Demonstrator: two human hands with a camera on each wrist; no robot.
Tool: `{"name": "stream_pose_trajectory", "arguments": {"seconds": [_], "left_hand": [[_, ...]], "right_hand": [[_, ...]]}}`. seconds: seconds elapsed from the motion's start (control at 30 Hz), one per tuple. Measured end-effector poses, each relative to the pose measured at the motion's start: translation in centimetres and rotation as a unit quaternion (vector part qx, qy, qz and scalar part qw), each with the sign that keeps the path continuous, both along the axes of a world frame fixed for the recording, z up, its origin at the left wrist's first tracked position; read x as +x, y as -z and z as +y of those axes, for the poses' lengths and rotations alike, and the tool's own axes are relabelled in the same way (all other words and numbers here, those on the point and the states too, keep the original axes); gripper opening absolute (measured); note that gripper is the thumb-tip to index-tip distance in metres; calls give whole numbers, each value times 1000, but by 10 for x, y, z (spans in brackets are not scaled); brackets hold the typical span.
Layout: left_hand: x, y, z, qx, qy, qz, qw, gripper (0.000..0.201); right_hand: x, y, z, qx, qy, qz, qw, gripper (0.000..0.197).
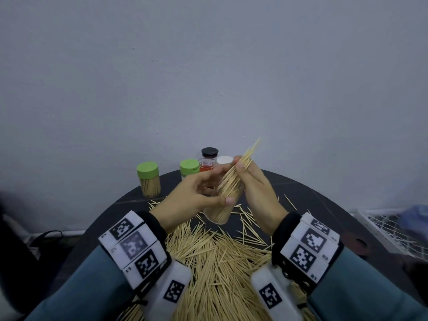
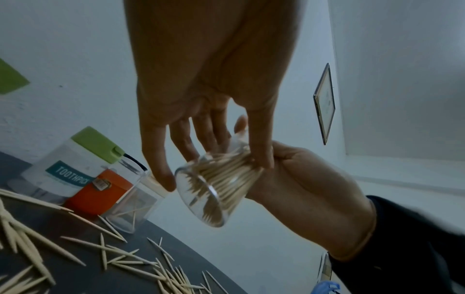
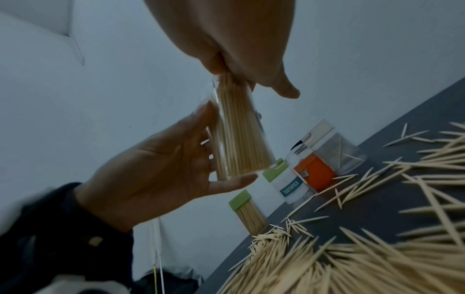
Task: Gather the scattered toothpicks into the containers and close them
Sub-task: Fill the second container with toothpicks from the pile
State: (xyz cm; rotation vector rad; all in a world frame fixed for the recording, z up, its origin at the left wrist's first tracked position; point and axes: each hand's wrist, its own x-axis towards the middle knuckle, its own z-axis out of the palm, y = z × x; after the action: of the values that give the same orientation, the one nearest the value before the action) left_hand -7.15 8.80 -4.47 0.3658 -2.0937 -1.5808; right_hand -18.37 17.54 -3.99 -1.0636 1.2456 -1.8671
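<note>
The clear jar (image 1: 220,205) is held up off the table, tilted, its flat bottom toward the person and its open mouth slanting up and away to the right. The toothpicks inside run along that same slant, and a bundle of toothpicks (image 1: 246,158) sticks far out of the mouth, tips fanning toward the wall. The left hand (image 1: 196,193) wraps the jar from the left, thumb across the near side low down, fingers curled round the far side; in the left wrist view the jar's round bottom (image 2: 201,197) faces the camera with points pressed against it. The right hand (image 1: 254,184) comes in from the right with its wrist low, thumb and fingers pinched on the bundle just above the jar's mouth. Below both hands a thick heap of loose toothpicks (image 1: 220,262) covers the near half of the round dark table (image 1: 312,200), thinning to single sticks toward the right edge. Along the far edge, by the wall, stand a full jar with a green lid (image 1: 148,181), another green-lidded jar (image 1: 189,168), an orange-labelled jar (image 1: 206,165), a black-lidded one (image 1: 209,152) and a white lid (image 1: 224,160), well apart from the hands. A white wire rack (image 1: 393,230) sits off the table's right side.
</note>
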Motion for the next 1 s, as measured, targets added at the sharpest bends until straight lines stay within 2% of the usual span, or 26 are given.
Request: {"name": "stream_pose_trajectory", "arguments": {"seconds": [0.13,0.23,0.43,0.53,0.63,0.73,0.87,1.0], "left_hand": [[1,1,-1,-3,-17,3,1000,35],[0,2,-2,-7,-26,-5,1000,38],[1,3,-5,-17,-22,-37,999,44],[1,3,-2,-12,-9,-38,999,46],[0,3,-1,-9,-18,-35,999,41],[0,5,-2,-6,-34,-35,999,40],[0,5,-6,5,-66,-21,998,42],[0,9,-13,-8,-97,-25,995,43]], "right_hand": [[2,3,-3,24,-26,23,999,26],[-2,5,-4,51,-38,43,997,23],[-13,5,-4,46,6,87,995,41],[-13,9,-3,55,20,117,991,40],[-10,13,-1,85,-21,148,985,38],[-12,17,-3,117,-24,203,972,39],[-19,14,-5,100,-28,221,970,35],[-24,16,-6,86,15,319,944,30]]}}
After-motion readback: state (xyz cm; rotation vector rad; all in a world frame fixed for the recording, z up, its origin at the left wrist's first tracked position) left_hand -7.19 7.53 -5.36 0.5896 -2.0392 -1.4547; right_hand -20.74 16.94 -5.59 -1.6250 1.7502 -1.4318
